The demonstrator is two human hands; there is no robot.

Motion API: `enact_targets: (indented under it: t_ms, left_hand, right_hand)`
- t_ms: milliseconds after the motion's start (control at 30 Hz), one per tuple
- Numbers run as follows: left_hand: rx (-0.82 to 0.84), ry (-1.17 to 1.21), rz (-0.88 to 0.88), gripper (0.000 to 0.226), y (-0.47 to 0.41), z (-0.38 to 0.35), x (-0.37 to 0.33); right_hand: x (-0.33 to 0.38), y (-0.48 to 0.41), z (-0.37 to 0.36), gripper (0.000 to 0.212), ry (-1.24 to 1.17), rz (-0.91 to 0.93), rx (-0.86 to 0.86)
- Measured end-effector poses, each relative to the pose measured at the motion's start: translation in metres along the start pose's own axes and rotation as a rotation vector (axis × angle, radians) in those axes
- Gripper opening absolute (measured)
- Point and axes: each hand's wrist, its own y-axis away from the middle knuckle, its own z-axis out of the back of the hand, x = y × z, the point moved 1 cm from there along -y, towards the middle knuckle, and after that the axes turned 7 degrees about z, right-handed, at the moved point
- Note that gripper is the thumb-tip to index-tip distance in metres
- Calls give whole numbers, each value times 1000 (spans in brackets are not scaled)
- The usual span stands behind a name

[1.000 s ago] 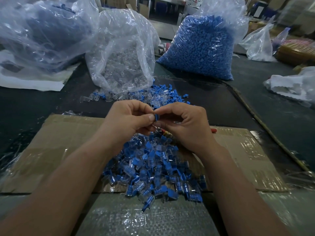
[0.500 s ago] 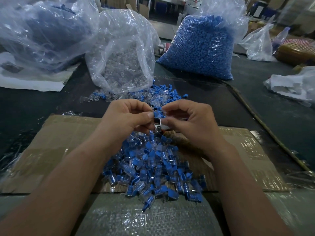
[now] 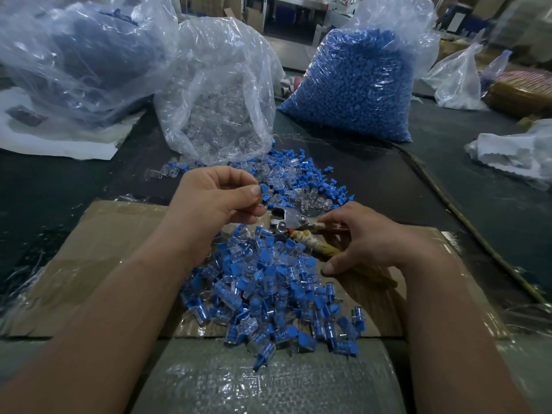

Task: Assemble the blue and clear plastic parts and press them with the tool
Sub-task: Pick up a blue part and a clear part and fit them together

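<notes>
Blue plastic part (image 3: 264, 190) pinched by fingers (image 3: 252, 192) of the left hand (image 3: 221, 201), pliers-like tool (image 3: 288, 219) gripped at its wrapped handles by the curled right hand (image 3: 370, 240), both held above the assembled-parts pile (image 3: 268, 294) on cardboard (image 3: 113, 240).

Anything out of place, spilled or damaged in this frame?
Some loose parts lie spilled over the table at the mouth of the clear bag, off the cardboard. The tool in the right hand has handles bound in grubby, fraying wrap, seemingly a makeshift repair. The left hand pinches a blue part normally.
</notes>
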Motion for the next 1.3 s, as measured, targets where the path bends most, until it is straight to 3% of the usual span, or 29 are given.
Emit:
enact_targets:
  t_ms: [200,367,600,800,1300]
  left_hand:
    - [0,5,13,10,0,-1,0]
    - [-5,18,19,10,0,-1,1]
    - [-16,27,-15,11,-1,-1,2]
    - [-65,47,-107,15,-1,-4,3]
    - [-171,53,-233,14,-3,-4,5]
  right_hand:
    - [6,1,1,49,29,11,-71]
    - [16,-3,-4,19,206,-2,-162]
    - [14,-9,-9,18,254,25,-386]
    - [28,-5,-13,21,37,208,-629]
    - [39,-3,-21,18,-73,304,-522]
